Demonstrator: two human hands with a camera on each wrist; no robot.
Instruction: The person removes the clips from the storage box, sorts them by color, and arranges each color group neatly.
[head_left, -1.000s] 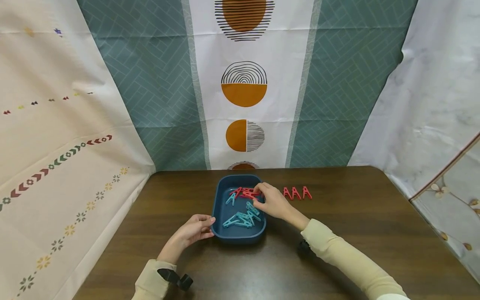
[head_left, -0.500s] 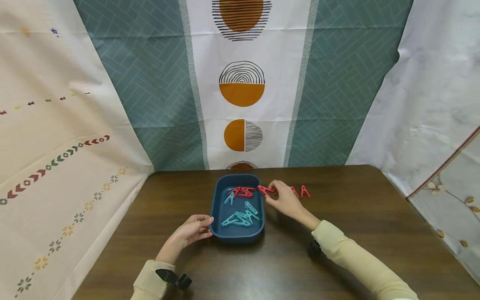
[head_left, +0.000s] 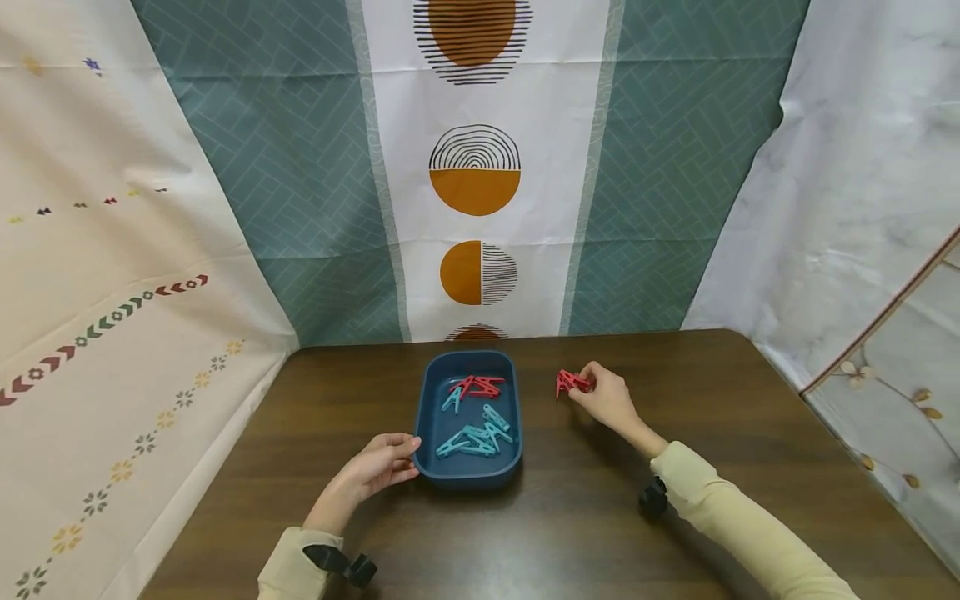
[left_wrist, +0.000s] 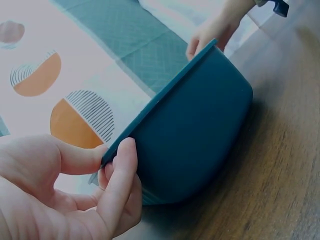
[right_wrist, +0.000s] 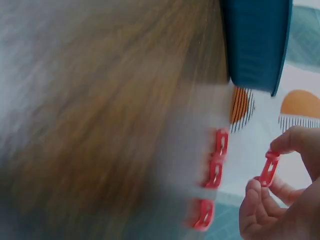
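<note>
My left hand pinches the left rim of a dark blue plastic tray between thumb and fingers; the left wrist view shows the grip on the tray's edge. Inside lie several red clothespins toward the back and several teal clothespins nearer the front. To the right of the tray, my right hand pinches a red clothespin by its ends, thumb against fingers. Three other red clothespins stand in a row on the table beside that hand, partly hidden from the head view.
The brown wooden table reaches back to a patterned curtain. Cream cloth hangs at the left and pale cloth at the right. Each wrist wears a black camera mount.
My right hand has lifted a red clothespin out of the tray and carried it right, to the red ones on the table. The left hand keeps its hold on the rim.
</note>
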